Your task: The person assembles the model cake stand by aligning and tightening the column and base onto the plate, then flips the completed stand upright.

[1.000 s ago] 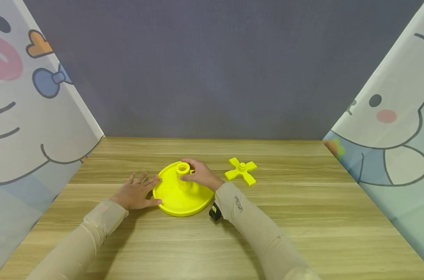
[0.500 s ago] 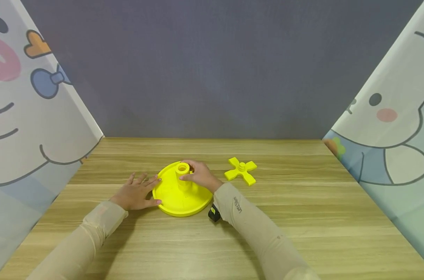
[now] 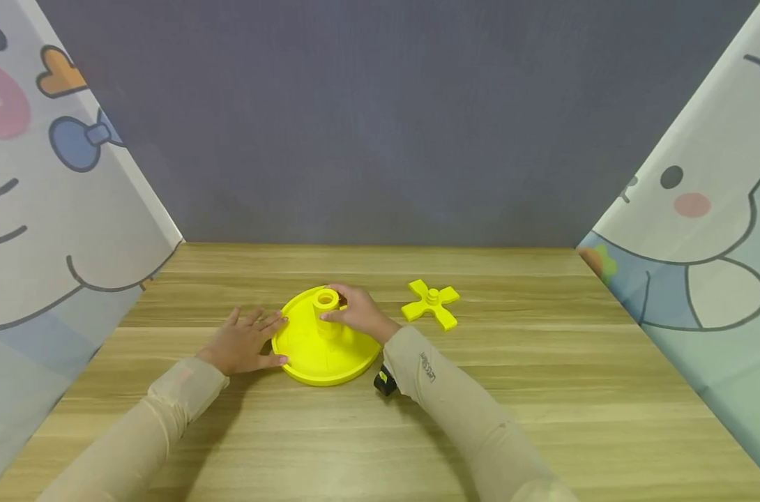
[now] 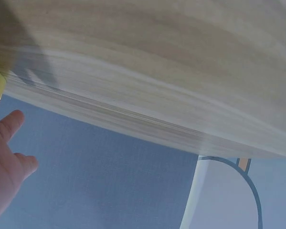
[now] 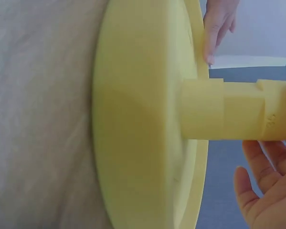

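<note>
In the head view a round yellow plastic disc [image 3: 320, 364] with a raised rim lies on the wooden table. From its middle rises an upright hollow yellow post [image 3: 324, 310]. My right hand [image 3: 361, 314] holds the upper part of this post, thumb on the near side and fingers behind. The right wrist view shows the post's upper tube [image 5: 243, 112], with flat faces and a small mark, seated in a thicker collar [image 5: 202, 109] on the disc. My left hand [image 3: 245, 344], fingers spread, rests against the disc's left rim, touching it with fingertips and thumb.
A flat yellow four-armed cross [image 3: 445, 318] with a round stub on top lies to the right of the disc. A black wrist device [image 3: 385, 381] hangs under the right sleeve. A grey wall [image 3: 380, 139] stands behind the table, with cartoon-printed cloths at both sides.
The head view has tipped very slightly. Both hands, the disc, the post and the cross keep their places relative to each other.
</note>
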`<state>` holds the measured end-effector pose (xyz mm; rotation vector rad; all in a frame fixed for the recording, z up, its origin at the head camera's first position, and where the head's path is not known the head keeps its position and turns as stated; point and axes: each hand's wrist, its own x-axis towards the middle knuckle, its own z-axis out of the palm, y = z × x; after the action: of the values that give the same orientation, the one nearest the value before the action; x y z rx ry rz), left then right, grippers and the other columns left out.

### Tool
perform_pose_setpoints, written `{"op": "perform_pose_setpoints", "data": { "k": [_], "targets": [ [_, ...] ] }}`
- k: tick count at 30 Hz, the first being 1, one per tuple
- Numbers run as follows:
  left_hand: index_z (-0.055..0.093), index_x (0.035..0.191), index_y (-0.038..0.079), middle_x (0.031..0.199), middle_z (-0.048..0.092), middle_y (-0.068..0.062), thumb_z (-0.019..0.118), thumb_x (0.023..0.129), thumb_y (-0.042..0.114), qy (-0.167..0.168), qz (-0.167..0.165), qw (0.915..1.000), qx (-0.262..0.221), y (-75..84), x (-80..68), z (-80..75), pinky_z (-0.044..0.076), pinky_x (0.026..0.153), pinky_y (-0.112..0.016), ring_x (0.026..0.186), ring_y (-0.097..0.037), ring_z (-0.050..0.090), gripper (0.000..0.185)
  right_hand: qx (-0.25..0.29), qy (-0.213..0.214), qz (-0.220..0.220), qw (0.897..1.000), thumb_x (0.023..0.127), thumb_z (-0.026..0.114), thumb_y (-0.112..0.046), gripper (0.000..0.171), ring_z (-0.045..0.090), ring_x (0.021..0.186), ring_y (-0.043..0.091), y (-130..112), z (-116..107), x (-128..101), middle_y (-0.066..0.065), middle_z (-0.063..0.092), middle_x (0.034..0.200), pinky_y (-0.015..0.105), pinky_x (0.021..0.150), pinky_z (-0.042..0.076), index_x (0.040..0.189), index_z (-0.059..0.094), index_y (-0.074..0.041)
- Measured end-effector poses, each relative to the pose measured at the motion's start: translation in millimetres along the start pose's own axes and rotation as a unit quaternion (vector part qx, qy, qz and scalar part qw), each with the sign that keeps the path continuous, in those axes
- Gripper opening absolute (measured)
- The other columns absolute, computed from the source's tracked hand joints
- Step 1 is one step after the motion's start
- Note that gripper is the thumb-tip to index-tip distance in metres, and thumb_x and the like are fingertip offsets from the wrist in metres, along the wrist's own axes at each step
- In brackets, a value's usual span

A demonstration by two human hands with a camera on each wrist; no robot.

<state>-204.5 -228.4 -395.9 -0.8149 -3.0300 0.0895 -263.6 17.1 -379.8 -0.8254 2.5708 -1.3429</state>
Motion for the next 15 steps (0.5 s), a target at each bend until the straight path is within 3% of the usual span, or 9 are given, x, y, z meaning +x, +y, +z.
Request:
{"op": "perform_pose_setpoints", "data": {
  "k": [7,15],
  "targets": [
    [0.047,0.141,0.003,0.143,0.046,-0.017,0.053,0.088,0.061,0.005,0.006,0.9998,-0.02,1.1,1.5,0.2,0.019,0.103,-0.07,0.127,-0.048,0.041,0.079,0.011,-0.028,0.046,0.999,0.085,0.074,-0.009,0.058,0.058,0.108,0.03,8,-29,-11,0.014,0.06,0.12,0.032,0.089,0.05,0.138,0.05,-0.004],
    [0.047,0.141,0.004,0.143,0.046,-0.017,0.054,0.088,0.061,0.003,0.001,0.9998,-0.02,-0.5,-0.6,-0.3,0.019,0.103,-0.07,0.126,-0.048,0.043,0.078,0.027,-0.017,0.087,0.996,0.087,0.07,-0.008,0.058,0.056,0.106,0.029,24,-64,-25,0.019,0.056,0.12,0.036,0.085,0.052,0.141,0.047,-0.005]
  ]
}}
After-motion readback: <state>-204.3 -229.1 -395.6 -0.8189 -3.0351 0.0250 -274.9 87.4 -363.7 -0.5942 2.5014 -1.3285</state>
